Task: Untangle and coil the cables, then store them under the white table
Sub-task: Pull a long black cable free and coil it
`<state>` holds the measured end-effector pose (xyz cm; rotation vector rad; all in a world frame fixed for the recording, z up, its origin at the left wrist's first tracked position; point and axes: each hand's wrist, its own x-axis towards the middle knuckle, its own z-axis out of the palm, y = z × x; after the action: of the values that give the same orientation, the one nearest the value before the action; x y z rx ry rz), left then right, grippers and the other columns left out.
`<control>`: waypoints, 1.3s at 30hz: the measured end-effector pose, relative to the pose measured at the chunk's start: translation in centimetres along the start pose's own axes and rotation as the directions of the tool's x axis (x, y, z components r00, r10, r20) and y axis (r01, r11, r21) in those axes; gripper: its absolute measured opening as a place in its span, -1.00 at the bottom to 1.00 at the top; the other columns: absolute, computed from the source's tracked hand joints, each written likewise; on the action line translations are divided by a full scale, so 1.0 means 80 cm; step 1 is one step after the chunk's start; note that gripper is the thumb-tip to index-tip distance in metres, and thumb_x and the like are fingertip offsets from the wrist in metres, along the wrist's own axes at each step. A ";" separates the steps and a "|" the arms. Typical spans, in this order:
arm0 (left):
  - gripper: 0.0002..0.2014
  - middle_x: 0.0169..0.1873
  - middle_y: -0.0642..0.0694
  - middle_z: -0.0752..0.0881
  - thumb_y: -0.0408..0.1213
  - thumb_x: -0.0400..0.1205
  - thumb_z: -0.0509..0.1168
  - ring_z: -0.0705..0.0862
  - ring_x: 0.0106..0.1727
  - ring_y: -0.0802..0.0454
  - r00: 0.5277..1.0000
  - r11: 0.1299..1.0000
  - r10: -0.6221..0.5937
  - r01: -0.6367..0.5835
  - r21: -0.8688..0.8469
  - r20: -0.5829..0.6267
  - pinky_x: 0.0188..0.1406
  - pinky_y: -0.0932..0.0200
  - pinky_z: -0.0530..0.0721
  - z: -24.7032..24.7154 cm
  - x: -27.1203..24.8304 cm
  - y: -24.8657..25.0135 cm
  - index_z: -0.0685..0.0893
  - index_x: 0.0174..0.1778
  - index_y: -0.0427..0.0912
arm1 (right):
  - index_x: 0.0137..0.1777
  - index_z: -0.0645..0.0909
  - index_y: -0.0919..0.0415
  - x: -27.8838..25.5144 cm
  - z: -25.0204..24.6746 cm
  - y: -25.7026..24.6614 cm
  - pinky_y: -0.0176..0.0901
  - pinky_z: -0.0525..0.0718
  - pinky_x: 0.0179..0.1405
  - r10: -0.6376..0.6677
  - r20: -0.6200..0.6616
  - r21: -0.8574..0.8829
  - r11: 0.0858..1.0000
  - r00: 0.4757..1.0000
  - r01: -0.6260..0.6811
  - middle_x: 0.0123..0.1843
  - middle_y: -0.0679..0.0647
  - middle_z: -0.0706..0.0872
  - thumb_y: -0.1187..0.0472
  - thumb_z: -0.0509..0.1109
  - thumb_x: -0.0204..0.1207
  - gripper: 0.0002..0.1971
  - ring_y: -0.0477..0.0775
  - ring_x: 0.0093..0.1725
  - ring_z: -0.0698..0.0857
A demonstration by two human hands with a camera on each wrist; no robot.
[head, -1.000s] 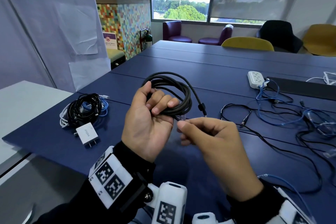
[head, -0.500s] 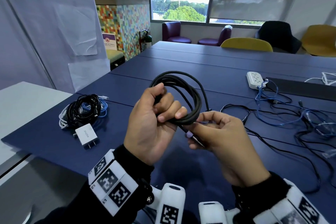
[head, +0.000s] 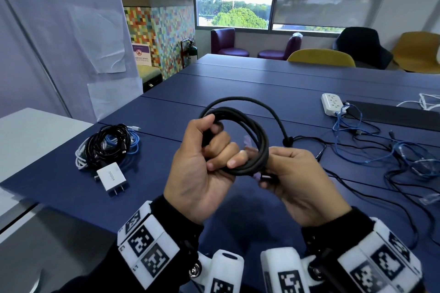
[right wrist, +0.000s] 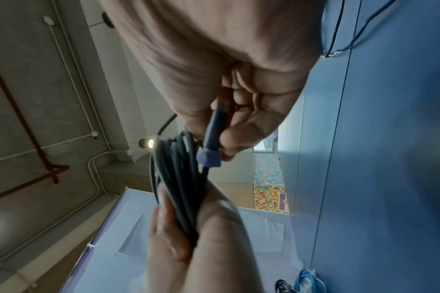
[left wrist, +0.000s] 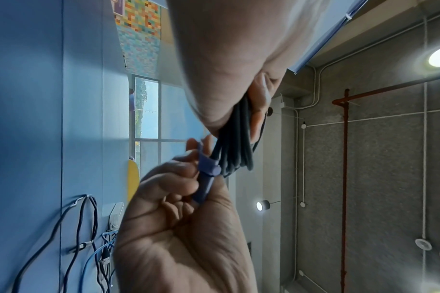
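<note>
Above the blue table (head: 238, 83), my left hand (head: 221, 147) grips a coiled black cable (head: 258, 135), fingers curled through its loops. One loose loop arcs over the top to a small black plug (head: 287, 141). My right hand (head: 266, 171) pinches the cable's end, a purple-collared connector (left wrist: 208, 172), right against the lower edge of the coil (left wrist: 235, 142). In the right wrist view the connector (right wrist: 211, 146) lies beside the bundled strands (right wrist: 178, 178). The connector's tip is hidden inside my right hand.
A bundle of coiled black, white and blue cables (head: 107, 145) and a white charger (head: 112, 177) lie at the table's left. Tangled black and blue cables (head: 381, 150) and a white power strip (head: 332, 103) spread at the right. The white table (head: 28, 135) adjoins on the left.
My right hand has moved left and in, carrying the cable end from beside the coil to its lower edge. The coil has tilted slightly in my left hand.
</note>
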<state>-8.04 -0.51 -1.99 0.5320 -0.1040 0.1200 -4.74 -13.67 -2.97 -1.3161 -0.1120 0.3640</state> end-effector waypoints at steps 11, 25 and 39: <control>-0.67 -0.61 0.06 0.05 -0.03 0.66 0.24 0.10 -0.69 0.16 0.997 0.992 -0.018 0.027 0.119 -0.077 -0.63 0.25 0.35 -0.010 0.002 -0.007 0.38 -0.33 -0.12 | 0.03 0.67 0.49 -0.010 -0.016 -0.008 -0.10 0.69 -0.30 0.098 0.171 0.247 0.959 0.980 -0.139 -0.04 0.35 0.75 0.16 0.30 0.41 -0.63 0.17 -0.20 0.66; -0.68 -0.60 0.04 0.04 -0.07 0.64 0.28 0.07 -0.67 0.13 0.985 0.984 0.017 0.015 0.179 -0.174 -0.63 0.23 0.33 -0.010 0.001 -0.001 0.37 -0.33 -0.12 | 0.11 0.70 0.01 -0.031 0.003 -0.010 -0.15 0.76 -0.41 -0.367 0.069 -0.291 0.882 0.928 0.371 -0.28 0.32 0.79 0.46 0.47 0.49 -0.66 0.21 -0.39 0.80; -0.69 -0.62 0.03 0.07 -0.13 0.68 0.25 0.05 -0.64 0.09 0.981 0.913 0.091 -0.013 0.408 -0.173 -0.59 0.23 0.29 0.002 -0.004 -0.001 0.33 -0.31 -0.12 | 0.00 0.79 -0.01 -0.030 0.004 -0.001 -0.29 0.68 -0.44 -0.463 0.153 -0.663 0.607 0.873 0.438 -0.47 -0.11 0.75 0.38 0.41 0.50 -0.73 -0.16 -0.53 0.71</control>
<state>-8.36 -0.67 -1.95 0.9309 0.0959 0.2470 -7.05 -14.17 -2.48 -1.9632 -0.5945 -0.1751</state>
